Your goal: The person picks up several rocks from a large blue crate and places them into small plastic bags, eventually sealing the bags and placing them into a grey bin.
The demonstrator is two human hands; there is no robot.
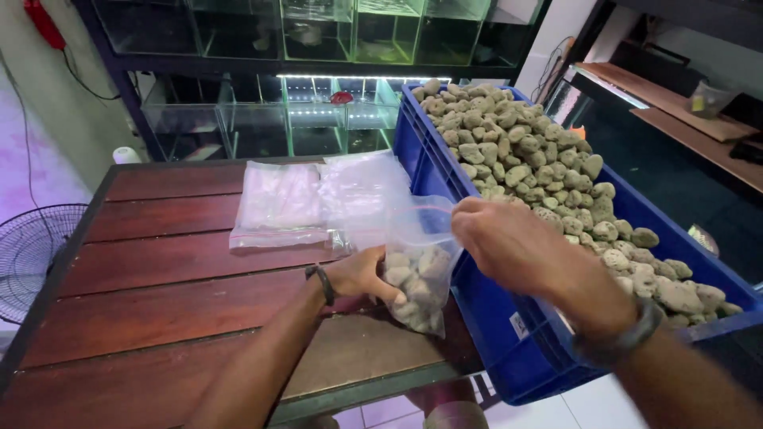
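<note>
Clear plastic bag (419,266), part-filled with grey porous stones, hangs at the table's right edge, just off the front-right corner, between table (159,310) and blue crate (485,318). Likely bottom-heavy with a soft, floppy film; the walls look slippery and would sag or tear if gripped thin, so best support is under the stone load plus the stiffer mouth rim.

Left hand (362,276) cups the bag's lower left side, fingers curled against the stones. Right hand (509,242) is closed at the bag's top right, seemingly pinching the open rim; fingertips hidden.

Crate touching the table's right edge, heaped with the same stones (540,167). Stack of empty clear bags (318,199) lies flat toward the back edge. Glass tanks (318,79) behind, fan (32,254) at left.
</note>
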